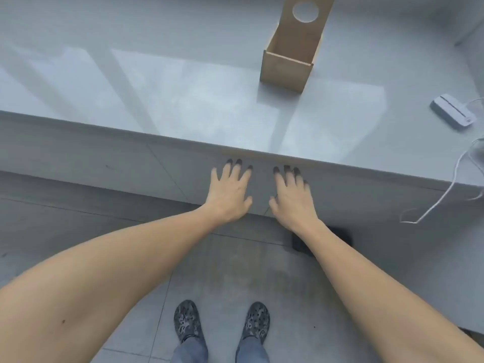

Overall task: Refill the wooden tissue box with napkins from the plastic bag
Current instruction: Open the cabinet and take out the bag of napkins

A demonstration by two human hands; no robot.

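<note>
The wooden tissue box (288,72) stands on the grey table (183,100), right of centre, its top open and a round hole in its tall back panel. Nothing shows inside it. My left hand (230,192) and my right hand (292,197) are stretched out side by side just below the table's front edge, fingers spread, palms down, holding nothing. Both hands are well in front of the box and apart from it. No plastic bag and no napkins are in view.
A white flat device (453,111) with a white cable (450,189) lies at the table's right edge, the cable hanging over the side. A dark object (301,243) sits on the tiled floor under my right forearm. My feet stand close to the table.
</note>
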